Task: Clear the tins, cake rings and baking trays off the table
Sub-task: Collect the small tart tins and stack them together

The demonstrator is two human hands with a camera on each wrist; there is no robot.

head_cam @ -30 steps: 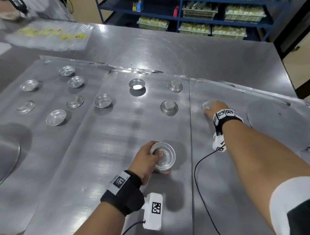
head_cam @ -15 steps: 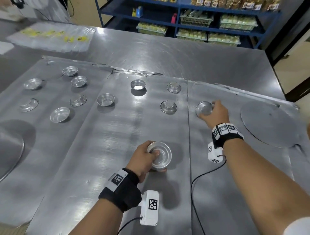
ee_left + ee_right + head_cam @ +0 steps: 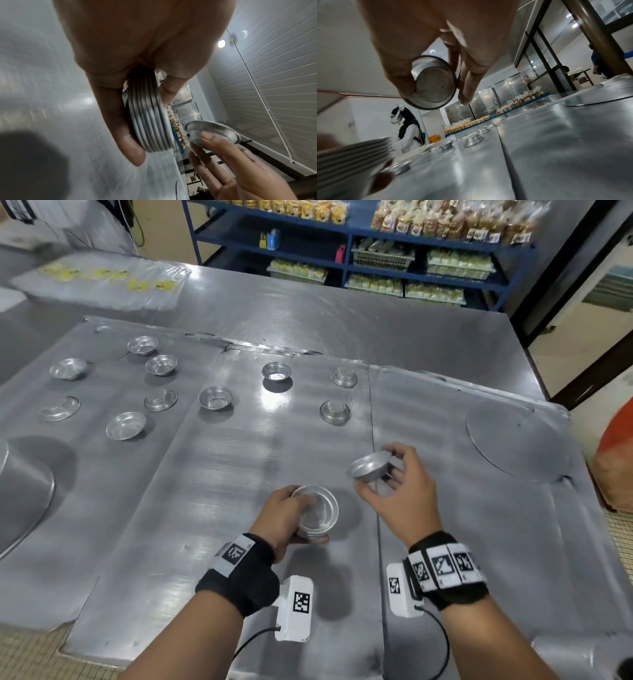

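My left hand (image 3: pixel 286 517) grips a stack of several nested small round tins (image 3: pixel 317 513) near the table's front middle; the stack's ribbed rims (image 3: pixel 149 119) show between thumb and fingers. My right hand (image 3: pixel 399 494) pinches one small tin (image 3: pixel 369 466) tilted in the air, just right of and above the stack; its flat bottom (image 3: pixel 434 84) faces the right wrist camera. Several loose tins lie on flat baking trays (image 3: pixel 274 446), some upright (image 3: pixel 215 398), some upside down (image 3: pixel 335 410).
A flat metal disc (image 3: pixel 513 440) lies on the right tray. A large round pan (image 3: pixel 20 491) sits at the left edge. A plastic-wrapped tray (image 3: pixel 102 282) lies far left. Blue shelves (image 3: pixel 376 251) with packed goods stand behind the table. A person in white (image 3: pixel 406 129) stands beyond.
My right hand took a tin from the right tray, lifted it and drew it back toward the stack in my left hand. The left hand stayed nearly in place.
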